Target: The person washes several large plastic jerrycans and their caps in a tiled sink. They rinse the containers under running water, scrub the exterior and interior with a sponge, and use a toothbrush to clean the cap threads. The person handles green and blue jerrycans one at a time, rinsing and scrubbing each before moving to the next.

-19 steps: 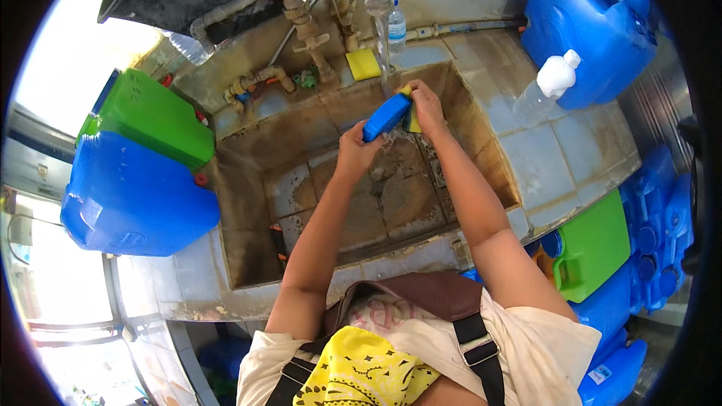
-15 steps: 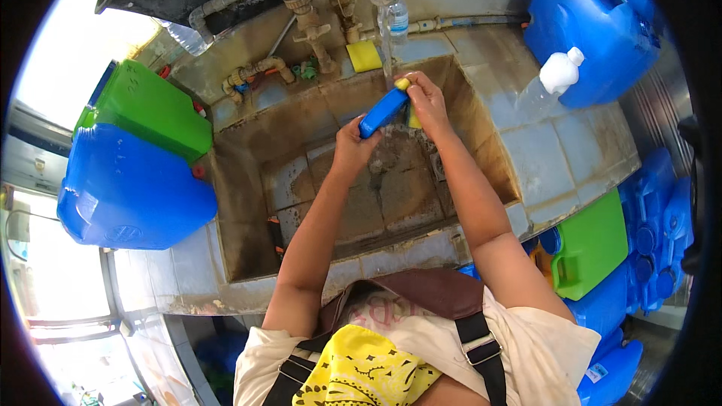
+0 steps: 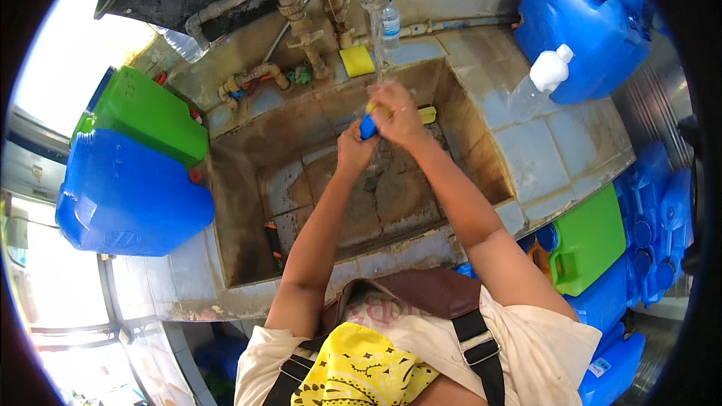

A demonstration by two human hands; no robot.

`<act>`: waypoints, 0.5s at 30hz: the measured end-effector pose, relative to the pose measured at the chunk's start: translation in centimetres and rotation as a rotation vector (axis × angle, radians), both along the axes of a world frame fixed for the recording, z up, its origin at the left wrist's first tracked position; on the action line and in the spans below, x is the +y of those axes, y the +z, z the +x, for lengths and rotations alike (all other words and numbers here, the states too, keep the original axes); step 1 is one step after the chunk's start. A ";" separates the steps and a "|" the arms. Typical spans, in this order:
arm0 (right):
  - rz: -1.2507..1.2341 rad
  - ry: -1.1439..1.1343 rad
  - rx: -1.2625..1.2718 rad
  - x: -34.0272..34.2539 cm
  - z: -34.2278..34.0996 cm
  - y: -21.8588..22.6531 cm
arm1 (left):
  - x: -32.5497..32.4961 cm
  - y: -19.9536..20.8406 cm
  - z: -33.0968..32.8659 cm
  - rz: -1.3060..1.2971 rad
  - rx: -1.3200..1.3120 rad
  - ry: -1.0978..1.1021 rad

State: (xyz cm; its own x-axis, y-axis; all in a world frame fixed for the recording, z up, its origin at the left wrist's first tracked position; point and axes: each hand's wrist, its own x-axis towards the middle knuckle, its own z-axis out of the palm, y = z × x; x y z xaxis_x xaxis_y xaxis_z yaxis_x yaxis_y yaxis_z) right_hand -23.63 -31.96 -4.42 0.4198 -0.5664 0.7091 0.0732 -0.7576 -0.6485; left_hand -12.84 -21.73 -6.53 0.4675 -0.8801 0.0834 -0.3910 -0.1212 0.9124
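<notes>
Both of my hands are over the tiled sink [image 3: 235, 203], under the running water [image 3: 378, 45]. My left hand [image 3: 353, 152] is closed round the lower end of a blue elongated thing [image 3: 367, 128], whose kind I cannot make out. My right hand [image 3: 398, 119], blurred by motion, is closed over its upper part and hides most of it. A small yellow bit [image 3: 371, 107] shows at the right fingers; whether it belongs to the blue thing I cannot tell. Beyond the right hand, a yellow piece [image 3: 428, 115] shows inside the sink.
A yellow sponge [image 3: 356, 61] and a water bottle [image 3: 391, 24] stand by the pipe. Blue [image 3: 135, 195] and green [image 3: 143, 116] jerrycans flank the sink on the left. At the right are a white-topped clear bottle [image 3: 550, 69] and a large blue jerrycan [image 3: 583, 30]. An orange-and-black tool [image 3: 274, 244] lies in the sink.
My right hand has slid down and left over the blue thing, covering most of it. The yellow piece behind it shows more to the right. My left hand has barely moved.
</notes>
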 end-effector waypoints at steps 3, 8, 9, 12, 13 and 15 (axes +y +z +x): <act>-0.249 -0.042 0.061 0.0 0.4 0.0 | -1.2 1.3 0.1 -0.044 -0.039 -0.026; 0.139 -0.055 0.080 -2.1 -0.6 -0.5 | -2.0 3.6 1.0 0.033 -0.252 -0.171; 0.247 0.023 0.110 -2.7 -0.9 -0.6 | -1.7 3.7 1.4 0.104 -0.210 -0.171; 0.842 -0.104 -0.131 -3.5 -1.2 -1.0 | -0.9 2.6 2.1 0.065 0.015 -0.268; 0.886 -0.080 -0.129 -3.3 -0.9 -1.3 | -0.6 1.9 1.9 0.030 0.141 -0.276; 0.519 -0.097 -0.033 -2.8 -0.4 -1.8 | -0.7 0.9 1.4 0.045 0.151 -0.194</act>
